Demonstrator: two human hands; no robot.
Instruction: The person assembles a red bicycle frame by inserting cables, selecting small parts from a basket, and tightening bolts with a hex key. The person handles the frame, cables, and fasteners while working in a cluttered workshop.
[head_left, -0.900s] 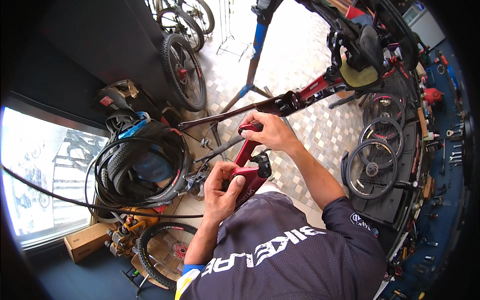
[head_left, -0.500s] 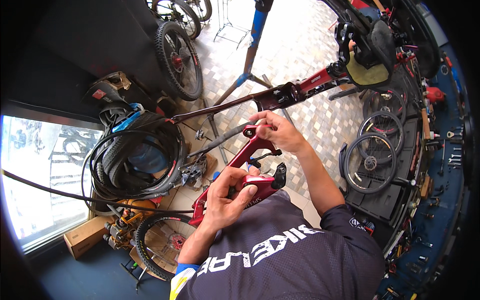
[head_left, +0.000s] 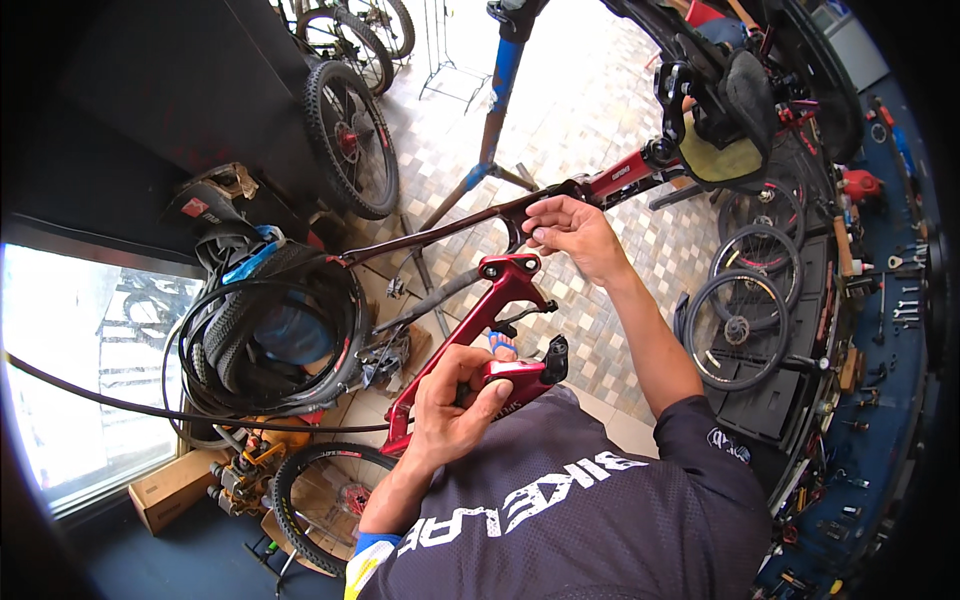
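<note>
My left hand (head_left: 455, 405) is closed around a glossy red bicycle rear triangle (head_left: 472, 325), gripping its lower arm near a black fitting (head_left: 557, 358). The part is tilted in front of my chest, its forked upper end pointing away from me. Just past that end, apart from it, my right hand (head_left: 580, 237) has its thumb and fingers drawn together in a pinch; whatever is between them is too small or hidden to make out. Behind my right fingertips runs a dark red bicycle frame (head_left: 615, 178), with a padded grey length of tube (head_left: 440, 296) below it.
A blue stand post (head_left: 506, 85) rises beyond the frame. Tyres and cables (head_left: 235, 335) are piled at left, near a cardboard box (head_left: 172, 488). A wheel (head_left: 352, 140) leans on the dark wall. More wheels (head_left: 740, 328) and a tool board (head_left: 890, 330) are at right.
My right hand has come off the red part's upper end and moved slightly up and right. My left hand keeps its grip, and the part has barely shifted.
</note>
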